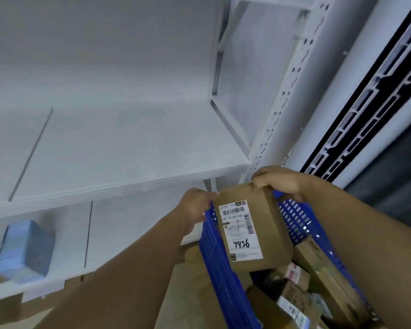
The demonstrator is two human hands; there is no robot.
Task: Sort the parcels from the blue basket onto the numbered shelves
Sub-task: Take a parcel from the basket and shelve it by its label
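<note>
We find a cardboard box [272, 224] held above the blue basket [221, 269], tilted, with its far end raised toward the shelving. The hands are apart, one at each far corner. The left hand [196, 207] clasps the far left corner and the right hand [279, 181] curls over the far right corner. The box's near end hangs over the other parcels [318, 269] lying in the basket.

Edges and clearance: the front edge of the white shelf board [128, 148] runs just beyond the left hand. Open room extends above that board back to the wall. The perforated upright [294, 79] stands just behind the right hand. On the lower shelf, well to the left, sits a blue parcel [26, 248], blurred.

Materials: the box is plain brown corrugated card, flat and rectangular. It carries a white shipping label [242, 230] with barcodes and "7436" handwritten in black. The basket is rigid blue plastic with slotted walls. The shelving is smooth, white-painted metal, and its upright is punched with rows of slots.
</note>
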